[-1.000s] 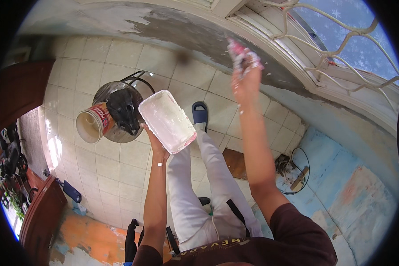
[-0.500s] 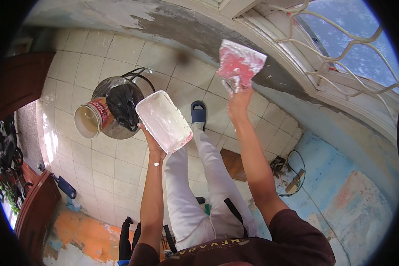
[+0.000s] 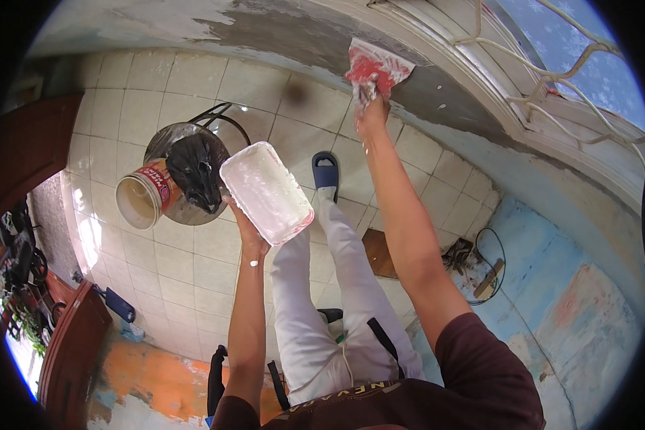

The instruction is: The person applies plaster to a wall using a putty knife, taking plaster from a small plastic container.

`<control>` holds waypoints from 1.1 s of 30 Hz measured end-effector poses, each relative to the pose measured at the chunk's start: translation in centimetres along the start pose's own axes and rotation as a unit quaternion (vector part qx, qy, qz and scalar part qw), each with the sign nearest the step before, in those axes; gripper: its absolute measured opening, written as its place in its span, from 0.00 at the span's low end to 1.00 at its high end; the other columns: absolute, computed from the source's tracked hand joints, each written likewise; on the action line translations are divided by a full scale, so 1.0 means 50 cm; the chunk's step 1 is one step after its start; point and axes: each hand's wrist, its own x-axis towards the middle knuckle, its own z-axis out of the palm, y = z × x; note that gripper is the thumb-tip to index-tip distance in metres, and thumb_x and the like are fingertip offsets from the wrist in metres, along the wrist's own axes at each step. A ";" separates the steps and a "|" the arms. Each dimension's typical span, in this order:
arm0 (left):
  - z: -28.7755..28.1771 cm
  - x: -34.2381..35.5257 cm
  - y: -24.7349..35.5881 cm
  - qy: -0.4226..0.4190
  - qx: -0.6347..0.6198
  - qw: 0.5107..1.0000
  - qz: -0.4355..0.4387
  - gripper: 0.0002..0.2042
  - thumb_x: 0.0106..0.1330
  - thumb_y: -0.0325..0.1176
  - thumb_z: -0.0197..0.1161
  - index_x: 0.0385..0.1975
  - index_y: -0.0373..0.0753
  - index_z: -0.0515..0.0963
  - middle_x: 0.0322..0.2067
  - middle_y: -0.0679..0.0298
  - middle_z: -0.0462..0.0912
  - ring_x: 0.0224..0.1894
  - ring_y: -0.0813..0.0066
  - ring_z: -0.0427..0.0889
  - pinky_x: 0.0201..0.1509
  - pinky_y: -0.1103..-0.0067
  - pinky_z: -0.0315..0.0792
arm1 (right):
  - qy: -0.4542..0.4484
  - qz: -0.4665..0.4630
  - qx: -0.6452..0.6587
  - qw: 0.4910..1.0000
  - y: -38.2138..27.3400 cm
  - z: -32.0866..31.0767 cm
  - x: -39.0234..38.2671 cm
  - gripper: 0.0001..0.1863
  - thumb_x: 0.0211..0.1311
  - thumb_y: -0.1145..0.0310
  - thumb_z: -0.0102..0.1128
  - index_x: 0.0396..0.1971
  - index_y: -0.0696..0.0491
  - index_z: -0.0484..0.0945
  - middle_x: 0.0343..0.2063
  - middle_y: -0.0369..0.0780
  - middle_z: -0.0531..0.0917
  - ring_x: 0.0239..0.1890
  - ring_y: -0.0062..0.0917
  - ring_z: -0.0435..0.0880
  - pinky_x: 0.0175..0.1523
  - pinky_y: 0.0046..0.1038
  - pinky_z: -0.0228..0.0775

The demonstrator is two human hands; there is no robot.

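From below and the left side, my left hand [image 3: 248, 231] grips a rectangular tub [image 3: 266, 193] smeared inside with white paste; a reddish edge shows at its lower right corner. My right hand [image 3: 371, 113] is wrapped round a wide red putty knife [image 3: 377, 66] coated with white paste. Its blade edge lies at the grey patched strip of wall [image 3: 287, 43] below the window; whether it touches cannot be made out. White smears cover the fingers of that hand.
A round stool [image 3: 193, 213] to the left bears a black plastic bag [image 3: 193, 172] and a tilted bucket [image 3: 140, 201]. The window has a curved metal grille [image 3: 552, 75]. A brown board [image 3: 380, 253] and a looped cable [image 3: 504, 265] lie at right. A wooden door [image 3: 72, 344] stands at lower left.
My right hand has carried the putty knife up and slightly left, toward the grey wall strip. My left hand and the tub have stayed nearly where they were.
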 end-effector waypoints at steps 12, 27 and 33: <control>0.009 -0.002 0.030 -0.029 0.005 0.999 0.025 0.42 0.62 0.70 0.33 0.69 0.47 0.45 0.68 0.60 0.50 0.68 0.60 0.54 0.68 0.66 0.57 | -0.030 -0.029 0.052 0.998 -0.214 0.119 -0.148 0.06 0.61 0.76 0.52 0.36 0.62 0.73 0.39 0.43 0.79 0.40 0.26 0.79 0.44 0.21 0.78; 0.031 -0.014 0.041 0.002 0.013 0.999 0.043 0.42 0.61 0.71 0.35 0.69 0.46 0.45 0.67 0.58 0.51 0.66 0.58 0.57 0.66 0.64 0.62 | 0.011 -0.097 -0.104 0.990 -0.200 0.053 -0.285 0.10 0.66 0.70 0.51 0.44 0.58 0.74 0.41 0.39 0.78 0.39 0.28 0.80 0.48 0.28 0.75; 0.002 -0.028 0.052 -0.014 -0.022 0.999 0.019 0.42 0.62 0.70 0.33 0.69 0.48 0.44 0.69 0.60 0.49 0.68 0.60 0.54 0.68 0.66 0.58 | 0.174 -0.292 -0.608 0.718 -0.252 -0.002 -0.231 0.11 0.61 0.69 0.57 0.35 0.64 0.75 0.24 0.47 0.82 0.26 0.38 0.81 0.36 0.37 0.71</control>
